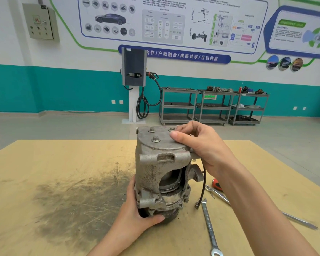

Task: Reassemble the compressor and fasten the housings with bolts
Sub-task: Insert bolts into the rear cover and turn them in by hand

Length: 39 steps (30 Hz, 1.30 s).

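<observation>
- Compressor (161,172) stands upright on its pulley end near the middle of the wooden table (63,163), the one landmark for all that follows.
- At the compressor's base, the left hand (135,217) curls round the pulley, thumb along its lower rim, steadying it.
- On the compressor's top plate, the right hand (198,143) rests with fingers curled over the far-right edge, thumb pressed flat on the plate; whether it pinches a bolt there I cannot tell.
- Three bolts (155,139) sit in the top plate, left of that thumb.
- Just right of the compressor lie a spanner (209,230), a second spanner (216,194) and a red-handled screwdriver (217,185).
- Judged step: housings are stacked and bolts started; tightening seems to remain.
- The next move likely calls for a spanner on each bolt head while the base is held.
</observation>
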Each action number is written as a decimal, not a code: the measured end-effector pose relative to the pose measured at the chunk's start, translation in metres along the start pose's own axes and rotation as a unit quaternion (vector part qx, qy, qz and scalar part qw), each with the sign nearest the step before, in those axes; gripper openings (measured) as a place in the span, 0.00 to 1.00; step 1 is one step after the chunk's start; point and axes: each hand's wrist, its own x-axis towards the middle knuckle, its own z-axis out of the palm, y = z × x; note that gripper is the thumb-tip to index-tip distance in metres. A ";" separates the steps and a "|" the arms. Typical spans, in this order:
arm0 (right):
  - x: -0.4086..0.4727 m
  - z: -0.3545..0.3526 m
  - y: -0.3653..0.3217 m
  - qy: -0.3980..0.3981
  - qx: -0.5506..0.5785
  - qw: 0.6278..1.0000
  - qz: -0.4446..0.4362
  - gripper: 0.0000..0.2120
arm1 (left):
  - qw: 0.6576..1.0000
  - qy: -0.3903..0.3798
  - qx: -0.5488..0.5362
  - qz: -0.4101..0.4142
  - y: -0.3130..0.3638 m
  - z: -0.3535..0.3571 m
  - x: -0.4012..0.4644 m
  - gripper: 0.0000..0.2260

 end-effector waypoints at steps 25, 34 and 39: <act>0.002 -0.002 -0.001 -0.007 -0.015 1.000 -0.011 0.08 | 1.000 0.011 0.007 0.006 -0.001 0.001 0.001 0.56; -0.001 -0.012 -0.002 -0.083 0.018 0.996 0.002 0.05 | 1.000 0.009 0.010 0.002 0.001 0.000 -0.001 0.55; 0.002 -0.004 -0.004 -0.022 0.006 1.000 0.006 0.12 | 1.000 0.003 0.006 0.009 0.000 0.000 -0.001 0.61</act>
